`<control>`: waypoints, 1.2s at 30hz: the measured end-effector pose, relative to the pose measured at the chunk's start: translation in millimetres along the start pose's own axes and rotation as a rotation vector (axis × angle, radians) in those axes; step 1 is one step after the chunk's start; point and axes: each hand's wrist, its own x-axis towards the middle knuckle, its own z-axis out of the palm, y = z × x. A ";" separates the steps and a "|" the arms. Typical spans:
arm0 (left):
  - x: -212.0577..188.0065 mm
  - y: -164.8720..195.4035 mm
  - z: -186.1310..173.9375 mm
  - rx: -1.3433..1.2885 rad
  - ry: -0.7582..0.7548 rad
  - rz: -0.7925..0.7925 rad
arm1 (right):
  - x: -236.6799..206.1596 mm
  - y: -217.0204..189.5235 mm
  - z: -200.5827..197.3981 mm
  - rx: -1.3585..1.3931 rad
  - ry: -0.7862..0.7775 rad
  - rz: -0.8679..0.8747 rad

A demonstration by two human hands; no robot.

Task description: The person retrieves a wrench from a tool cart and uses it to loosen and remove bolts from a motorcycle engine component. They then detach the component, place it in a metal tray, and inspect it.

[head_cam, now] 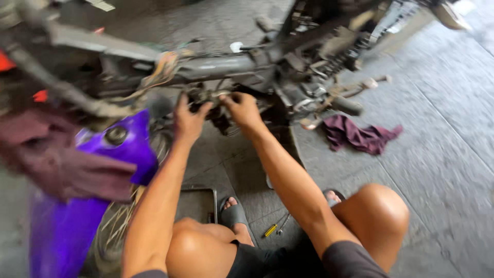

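I squat in front of a stripped motorcycle frame (221, 67) with bare tubes, wires and engine parts. My left hand (188, 119) and my right hand (242, 109) both reach up under the frame's main tube and close on a small dark part (210, 99) between them. The picture is blurred, so what that part is stays unclear. A purple body panel (121, 146) of the bike sits left of my left arm.
A maroon rag (357, 135) lies on the concrete floor to the right. A yellow-handled screwdriver (270, 230) and a metal tool lie between my feet. A metal tray (198, 203) rests by my left foot. A footpeg (346, 105) sticks out right.
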 end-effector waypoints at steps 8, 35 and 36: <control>-8.2 -7.4 2.0 -0.026 -0.018 -0.025 | -3.2 -1.4 5.8 0.236 -0.010 0.042; -7.3 20.9 -2.2 -0.216 -0.046 0.025 | -3.1 1.9 -2.9 0.084 -0.025 0.136; -7.0 19.5 -1.5 -0.227 -0.047 0.016 | -2.4 2.7 -1.4 0.078 -0.010 0.132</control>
